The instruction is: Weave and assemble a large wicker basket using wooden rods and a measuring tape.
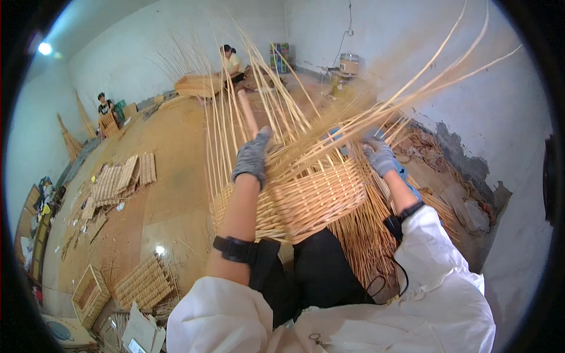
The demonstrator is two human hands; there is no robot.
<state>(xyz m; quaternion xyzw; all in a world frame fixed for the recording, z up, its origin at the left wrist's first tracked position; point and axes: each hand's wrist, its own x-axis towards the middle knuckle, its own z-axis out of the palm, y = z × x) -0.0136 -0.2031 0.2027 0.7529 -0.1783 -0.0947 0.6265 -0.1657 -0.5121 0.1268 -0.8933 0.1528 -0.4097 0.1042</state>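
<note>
A half-woven wicker basket point(321, 194) rests tilted against my black-trousered legs, its long pale rods rising from the rim. My left hand point(252, 157), in a grey glove, is closed at the basket's left side, around the lower end of a smooth wooden handle point(248, 112) that points up. What the handle belongs to is hidden. On the basket's right side my gloved right hand point(379, 155) curls its fingers at the bent wicker rods point(406, 100), which fan to the upper right and are partly blurred. Something blue shows beside that hand.
Loose rods point(368, 235) lie in a heap under the basket's right side. Woven panels point(120, 176) and a small rectangular basket point(91, 296) lie on the floor to the left. Two people sit farther back, one beside a large basket point(197, 86). A wall point(471, 129) stands at right.
</note>
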